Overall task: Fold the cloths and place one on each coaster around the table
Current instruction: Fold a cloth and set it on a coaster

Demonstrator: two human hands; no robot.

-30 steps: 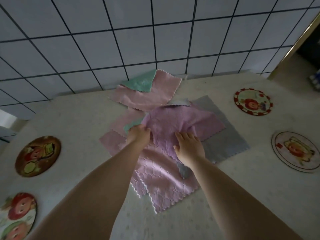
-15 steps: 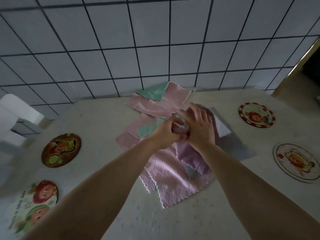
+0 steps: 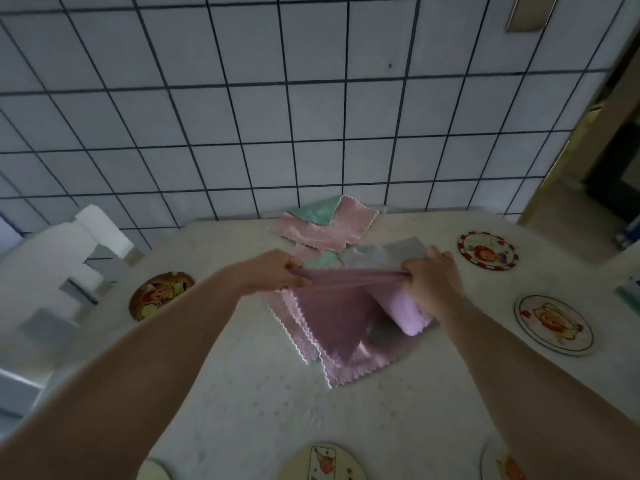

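My left hand (image 3: 277,275) and right hand (image 3: 433,282) pinch mauve cloth (image 3: 332,317), stretched over cloth pile (image 3: 322,230) mid-table; coasters (image 3: 487,250) ring table edges (image 3: 398,427).

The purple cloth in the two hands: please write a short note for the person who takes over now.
Left hand and right hand: each pinches one end of the purple cloth, stretched between them above the pile of cloths.
Coasters: all visible ones bare, such as the brown coaster and the red-rimmed coaster.
Done: one cloth lifted.
Left: fold it, place it, repeat for the others.
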